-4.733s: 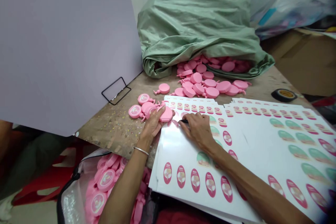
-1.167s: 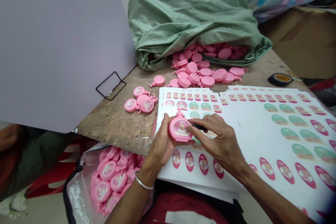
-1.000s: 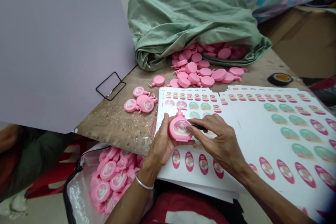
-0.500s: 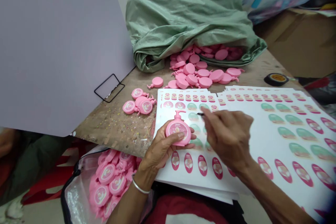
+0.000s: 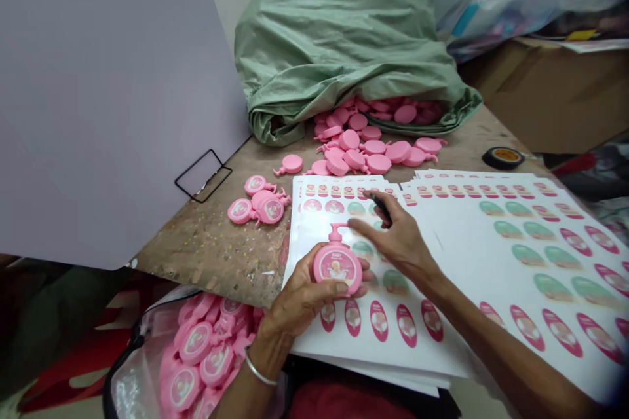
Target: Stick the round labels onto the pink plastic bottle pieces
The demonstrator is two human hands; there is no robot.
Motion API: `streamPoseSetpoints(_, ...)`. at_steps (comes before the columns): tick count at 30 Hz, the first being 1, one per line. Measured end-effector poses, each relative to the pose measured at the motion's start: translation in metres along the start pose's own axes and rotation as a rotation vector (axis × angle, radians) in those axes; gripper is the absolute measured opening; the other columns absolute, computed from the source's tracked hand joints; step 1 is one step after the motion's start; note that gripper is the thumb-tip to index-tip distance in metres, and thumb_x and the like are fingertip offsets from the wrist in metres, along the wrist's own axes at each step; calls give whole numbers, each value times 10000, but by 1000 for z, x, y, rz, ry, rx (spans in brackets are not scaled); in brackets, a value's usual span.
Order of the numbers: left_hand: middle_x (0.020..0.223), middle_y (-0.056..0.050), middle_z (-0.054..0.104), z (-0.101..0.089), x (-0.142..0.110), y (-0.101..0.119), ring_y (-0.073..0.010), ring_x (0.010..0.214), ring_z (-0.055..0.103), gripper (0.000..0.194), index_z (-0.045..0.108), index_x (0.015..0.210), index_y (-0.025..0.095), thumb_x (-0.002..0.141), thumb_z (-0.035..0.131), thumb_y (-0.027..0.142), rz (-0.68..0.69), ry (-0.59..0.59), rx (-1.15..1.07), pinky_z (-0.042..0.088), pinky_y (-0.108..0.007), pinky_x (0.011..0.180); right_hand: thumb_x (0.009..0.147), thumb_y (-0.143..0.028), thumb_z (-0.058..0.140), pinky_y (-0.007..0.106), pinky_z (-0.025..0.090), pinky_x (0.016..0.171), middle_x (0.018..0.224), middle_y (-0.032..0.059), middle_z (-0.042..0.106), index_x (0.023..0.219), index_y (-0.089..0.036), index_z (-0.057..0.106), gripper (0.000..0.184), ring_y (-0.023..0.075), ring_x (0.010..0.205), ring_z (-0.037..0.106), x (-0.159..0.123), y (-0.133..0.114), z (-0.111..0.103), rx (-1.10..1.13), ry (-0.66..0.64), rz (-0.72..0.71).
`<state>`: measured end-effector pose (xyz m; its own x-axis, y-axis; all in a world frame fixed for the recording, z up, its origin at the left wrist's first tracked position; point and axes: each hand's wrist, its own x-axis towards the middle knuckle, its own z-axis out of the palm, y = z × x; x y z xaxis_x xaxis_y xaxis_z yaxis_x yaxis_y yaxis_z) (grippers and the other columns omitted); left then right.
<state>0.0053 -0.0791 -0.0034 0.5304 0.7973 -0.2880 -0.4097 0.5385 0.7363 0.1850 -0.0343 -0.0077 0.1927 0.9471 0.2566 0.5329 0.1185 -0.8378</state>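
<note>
Lilac board [image 5: 108, 98] takes up everything to the left of the hands, and a big green sack [image 5: 339, 46] sits slumped on the counter [image 5: 206, 255] straight ahead of them, with a heap of flat pink bottles [image 5: 354, 144] spilling out of its mouth. Under the hands and off to the right there's a stack of white label sheets [image 5: 491, 262], printed with rows of pink ovals and green ones. Down below the left hand, an open plastic bag [image 5: 132, 386] is packed with pink bottles that have labels on. A few more labeled bottles [image 5: 258, 209] lie on the bare counter just left of the sheets.

Left hand [image 5: 304, 298] is curled closed around one pink pump bottle [image 5: 338, 265], holding it just over the sheets with the label facing up and the pump pointing away. Right hand [image 5: 398, 242] is half open beyond the bottle, not touching it, with a slim black tool [image 5: 379, 206] pinched in the fingers. Can't tell what the tool is exactly, or whether the hand touches the sheet.

Small stuff: silver bangle [image 5: 256, 370] on the left wrist, black wire stand [image 5: 202, 175] at the board's foot, roll of tape [image 5: 502, 158] well off to the right of the hands.
</note>
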Motion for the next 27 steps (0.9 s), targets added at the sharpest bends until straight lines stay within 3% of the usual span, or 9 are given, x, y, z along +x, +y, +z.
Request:
streamPoseSetpoints(5,1112,-146,684,-13,-5,16,-291,1002,671,471,589,1088,152,660,786,175,22,113,64,549,-394,841,816,-532,589,290,465,623,830,56,677,1051,-161,661,445,174,728,604,50,32,-22,-149,5,-11)
streamPoseSetpoints(9,904,-100,720,-60,8,34,-231,785,684,440,640,1002,139,712,736,456,174,550,306,537,-318,699,872,-454,496,291,448,636,829,78,708,954,-143,690,375,190,735,628,96,58,-20,-426,-24,-20)
streamPoseSetpoints(11,734,-46,684,-90,23,44,-201,686,636,441,668,875,131,705,704,536,304,804,601,490,-275,628,866,-473,504,300,429,628,818,95,712,939,-148,693,383,214,742,634,115,62,-7,-505,-7,-20)
streamPoseSetpoints(13,704,-38,659,-114,40,54,-207,685,610,425,673,829,133,751,640,550,421,895,877,476,-292,644,842,-507,540,310,417,648,855,111,714,971,-155,681,401,239,791,633,128,59,12,-581,-9,-50)
streamPoseSetpoints(18,1186,-169,601,-124,55,65,-326,1191,486,373,647,1019,133,794,599,426,662,989,1140,337,-458,1046,831,-396,597,368,403,769,1027,204,678,1003,-98,650,347,304,967,578,144,45,57,-720,-61,-217)
streamPoseSetpoints(20,1253,-168,558,-112,51,63,-317,1244,446,368,625,1076,155,818,580,413,765,988,1158,320,-460,1070,854,-305,562,392,395,781,991,245,667,935,-58,659,278,315,951,569,145,42,58,-755,-81,-291)
streamPoseSetpoints(22,1140,-136,618,-95,46,58,-272,1079,564,335,627,1044,173,851,552,436,730,892,1015,438,-410,952,865,-270,540,408,388,793,971,250,662,934,-38,663,271,312,936,561,138,37,49,-769,-113,-398)
streamPoseSetpoints(25,955,-131,682,-65,46,47,-204,813,640,410,639,947,125,876,517,509,357,556,446,503,-325,759,868,-301,566,383,392,772,897,144,678,1071,-89,656,308,252,854,559,105,27,25,-740,-198,-637)
streamPoseSetpoints(27,971,-161,696,-46,51,39,-200,823,661,480,644,970,86,897,479,530,99,282,25,508,-313,771,889,-256,552,350,388,684,755,60,651,1145,-133,632,295,198,716,531,73,19,10,-659,-203,-976)
